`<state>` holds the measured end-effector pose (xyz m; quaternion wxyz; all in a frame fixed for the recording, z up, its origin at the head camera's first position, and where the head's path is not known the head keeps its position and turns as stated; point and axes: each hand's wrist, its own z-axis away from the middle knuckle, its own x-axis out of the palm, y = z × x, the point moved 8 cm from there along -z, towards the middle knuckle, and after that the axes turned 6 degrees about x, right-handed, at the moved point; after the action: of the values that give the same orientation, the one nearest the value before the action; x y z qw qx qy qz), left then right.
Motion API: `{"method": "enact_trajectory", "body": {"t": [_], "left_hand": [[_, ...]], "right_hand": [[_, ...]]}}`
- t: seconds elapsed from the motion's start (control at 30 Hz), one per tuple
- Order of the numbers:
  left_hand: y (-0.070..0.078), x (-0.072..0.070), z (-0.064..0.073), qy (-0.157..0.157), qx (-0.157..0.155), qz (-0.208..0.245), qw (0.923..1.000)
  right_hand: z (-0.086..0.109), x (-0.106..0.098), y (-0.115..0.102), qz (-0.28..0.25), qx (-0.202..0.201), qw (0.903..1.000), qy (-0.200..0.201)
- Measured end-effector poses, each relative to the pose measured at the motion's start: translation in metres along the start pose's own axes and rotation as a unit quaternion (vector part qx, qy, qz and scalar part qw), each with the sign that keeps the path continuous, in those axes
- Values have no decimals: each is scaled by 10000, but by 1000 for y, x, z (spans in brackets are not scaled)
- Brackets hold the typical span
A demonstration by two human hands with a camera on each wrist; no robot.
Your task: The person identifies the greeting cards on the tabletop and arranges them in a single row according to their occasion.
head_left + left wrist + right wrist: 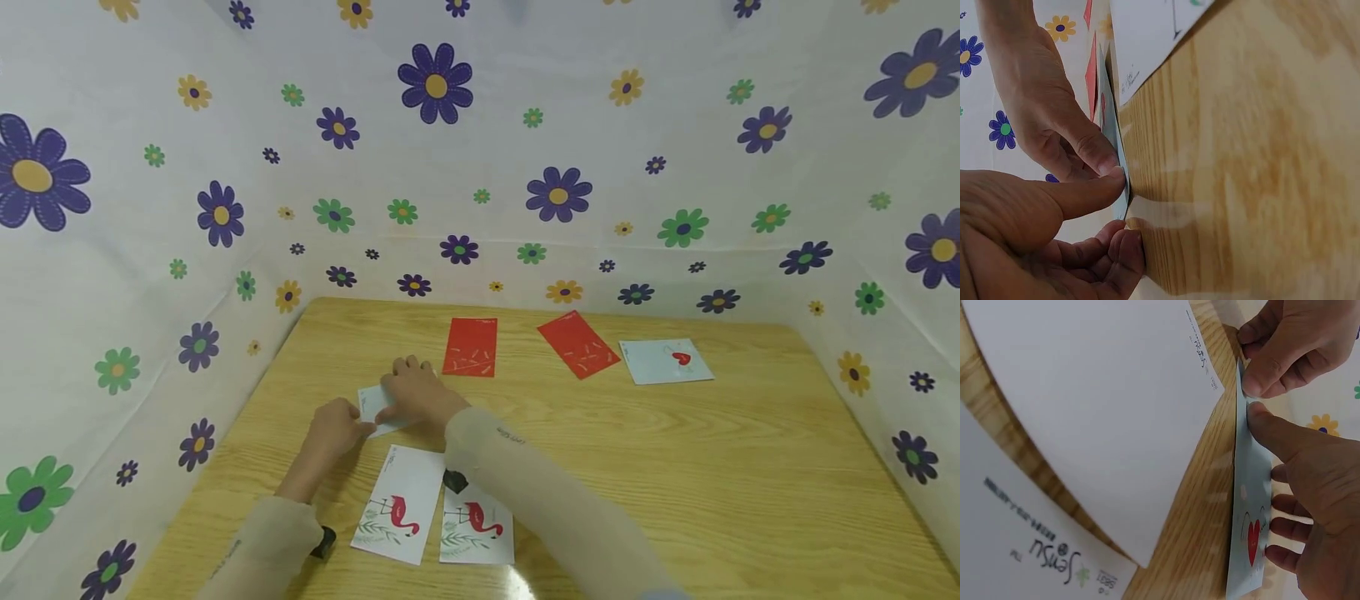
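Note:
A light blue card point(371, 403) with a red heart lies at the left side of the table, partly covered by both hands. My left hand point(333, 428) pinches its left end, thumb on top and fingers curled at the edge. Spanning the card from above, my right hand point(422, 395) grips it with the thumb on the near side and the fingers along the far edge. In the right wrist view the two thumbs almost meet on the card point(1249, 487), and the heart shows below them.
Nearer me lie two white flamingo cards, one on the left point(400, 500) and one on the right point(477, 525), partly under my right forearm. Two red cards, one straight point(470, 346) and one slanted point(577, 343), and another light blue heart card point(660, 362) lie toward the flowered cloth point(510, 150).

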<state>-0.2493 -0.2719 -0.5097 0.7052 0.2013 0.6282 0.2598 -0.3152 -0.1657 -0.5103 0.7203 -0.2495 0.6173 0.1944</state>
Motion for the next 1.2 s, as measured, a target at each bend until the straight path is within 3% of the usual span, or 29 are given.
{"method": "enact_trajectory", "body": {"t": [0.17,0.33,0.73,1.03,1.2], "left_hand": [[2,1,1,-60,3,120,9999],[2,4,0,4,34,143,9999],[3,5,0,24,-165,-25,9999],[7,3,3,62,0,-133,9999],[6,1,3,101,41,-14,9999]], "right_hand": [[2,-1,-4,-381,-229,9986,-299],[7,-8,-9,-640,-346,9969,-287],[9,-10,-10,-614,-304,9974,-230],[10,-8,-15,-917,-594,9928,-493],[8,-9,-19,-752,-743,9935,-423]]}}
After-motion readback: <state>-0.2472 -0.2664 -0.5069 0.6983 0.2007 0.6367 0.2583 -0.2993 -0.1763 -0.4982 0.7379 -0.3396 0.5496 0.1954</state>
